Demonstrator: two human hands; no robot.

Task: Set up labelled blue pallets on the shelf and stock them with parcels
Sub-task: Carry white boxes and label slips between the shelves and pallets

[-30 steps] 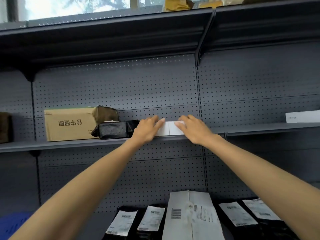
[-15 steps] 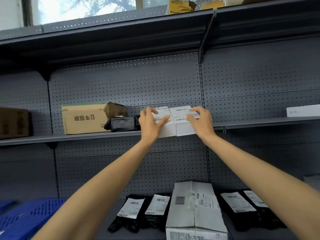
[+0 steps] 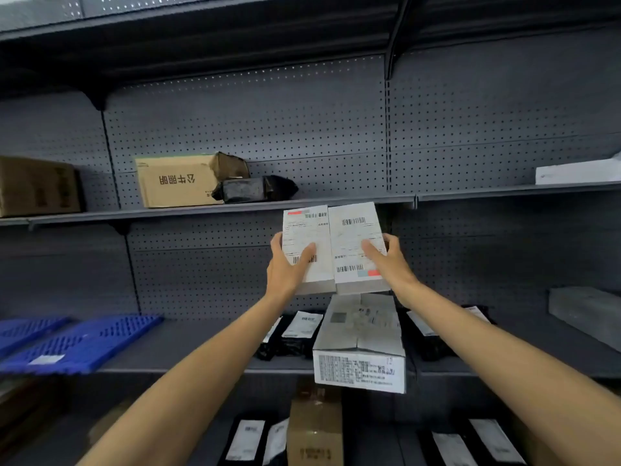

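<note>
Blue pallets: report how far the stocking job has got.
Done: two blue pallets lie on the shelf, the nearer one bearing a white label. In hand: the left hand grips the left white parcel, the right hand the right white parcel. Left: no parcel sits on the pallets.

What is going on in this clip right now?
A person's left hand grips the left white parcel and the right hand grips the right white parcel, side by side in the air in front of grey shelving. They are below the shelf carrying a cardboard box and a black bag. A blue pallet with a white label lies lower left; no parcel shows on it.
</note>
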